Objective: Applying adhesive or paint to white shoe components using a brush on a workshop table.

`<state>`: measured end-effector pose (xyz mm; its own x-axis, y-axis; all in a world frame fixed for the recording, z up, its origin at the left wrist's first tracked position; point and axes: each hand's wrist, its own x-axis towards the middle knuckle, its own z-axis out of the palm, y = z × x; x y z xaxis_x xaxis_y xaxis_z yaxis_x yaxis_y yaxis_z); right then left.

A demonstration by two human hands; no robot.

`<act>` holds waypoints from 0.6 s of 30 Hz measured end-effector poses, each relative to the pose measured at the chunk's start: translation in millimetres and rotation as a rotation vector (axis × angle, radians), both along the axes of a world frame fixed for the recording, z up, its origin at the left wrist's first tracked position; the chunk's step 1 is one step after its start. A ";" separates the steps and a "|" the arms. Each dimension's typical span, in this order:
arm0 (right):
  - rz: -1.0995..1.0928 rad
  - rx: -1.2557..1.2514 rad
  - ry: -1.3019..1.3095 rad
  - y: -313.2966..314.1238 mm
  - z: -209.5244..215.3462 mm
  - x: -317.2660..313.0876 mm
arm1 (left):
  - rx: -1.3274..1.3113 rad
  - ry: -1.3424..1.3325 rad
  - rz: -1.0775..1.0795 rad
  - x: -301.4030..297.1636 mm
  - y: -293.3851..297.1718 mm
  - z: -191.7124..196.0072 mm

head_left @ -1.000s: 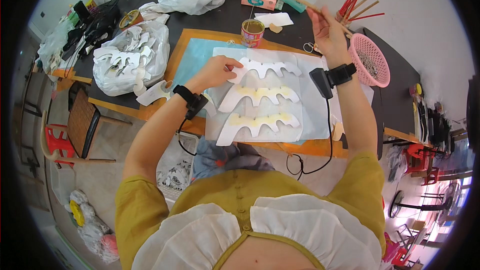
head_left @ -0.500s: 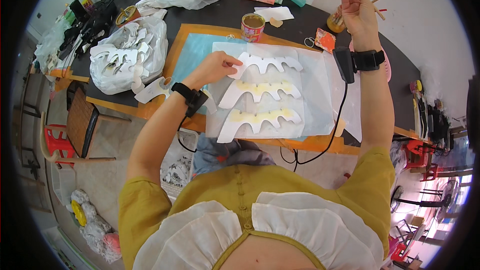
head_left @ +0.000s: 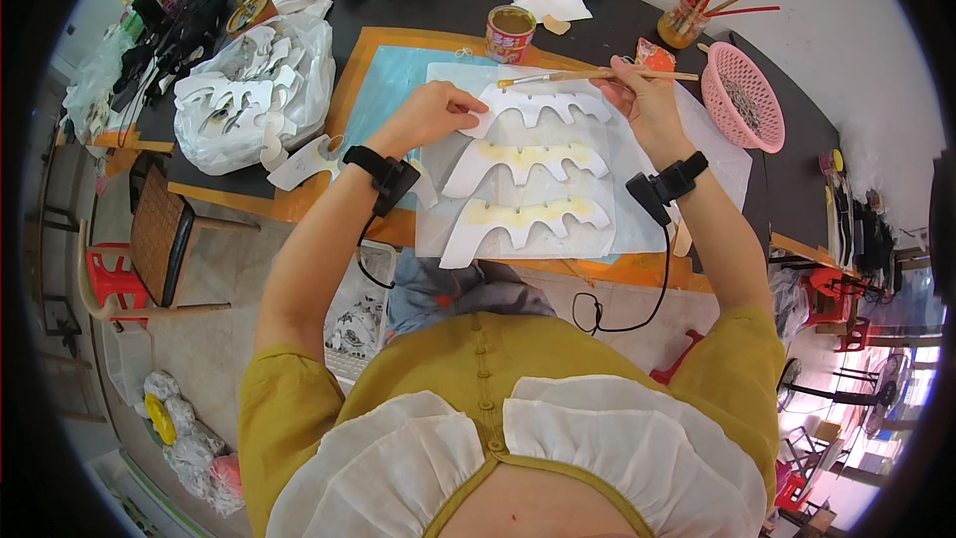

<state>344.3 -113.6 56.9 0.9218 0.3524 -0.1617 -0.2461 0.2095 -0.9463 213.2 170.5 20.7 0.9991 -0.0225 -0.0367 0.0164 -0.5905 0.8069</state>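
Note:
Three white pieces with scalloped lower edges lie one above another on a pale sheet (head_left: 433, 229). The middle piece (head_left: 468, 164) and the nearest piece (head_left: 468, 234) carry yellowish smears along their upper parts. At the left end of the farthest white scalloped piece (head_left: 563, 105), my left hand (head_left: 428, 118) is closed, its thumb and fingertips on that end. My right hand (head_left: 645, 108) grips a thin wooden-handled paintbrush (head_left: 568, 76), held nearly level. The brush's tip is over the farthest piece's upper left edge; whether it touches I cannot tell.
An open tin (head_left: 510, 35) of brownish paste stands beyond the sheet. A jar of brushes (head_left: 682, 28) and a pink basket (head_left: 715, 80) of small things are at the right. On the left, a plastic bag (head_left: 319, 70) holds several white cut pieces. Cords hang from both wristbands.
My right hand has come down and left from beside the brush jar, bringing the paintbrush over the farthest piece. My left hand stays at that piece's end.

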 end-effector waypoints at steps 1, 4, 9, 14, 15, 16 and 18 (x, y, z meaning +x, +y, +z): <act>-0.006 -0.027 0.004 2.1 -2.8 -1.0 | 0.012 -0.006 -0.009 0.3 0.8 0.0; -0.003 -0.049 -0.001 5.8 -12.7 2.0 | 0.027 -0.020 -0.026 0.4 1.0 0.0; -0.021 -0.111 -0.030 11.5 -17.9 -1.7 | -0.005 0.027 -0.017 2.7 1.0 -2.5; 0.017 -0.179 -0.081 6.6 -6.5 -8.5 | -0.028 0.044 -0.005 2.0 2.3 -1.6; 0.008 -0.176 -0.118 4.5 -4.6 -5.6 | -0.027 0.048 -0.012 2.5 2.1 -1.9; 0.000 -0.174 -0.154 3.1 -3.8 -3.6 | -0.028 0.040 -0.021 2.6 2.7 -1.7; -0.023 -0.160 -0.170 4.8 -5.0 -4.4 | -0.025 0.036 -0.034 2.3 2.7 -2.4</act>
<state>340.0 -108.8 52.0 0.9479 0.3137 -0.0560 -0.0777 0.0571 -0.9953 215.6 173.2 18.3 0.9958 -0.0576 -0.0717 0.0260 -0.5710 0.8205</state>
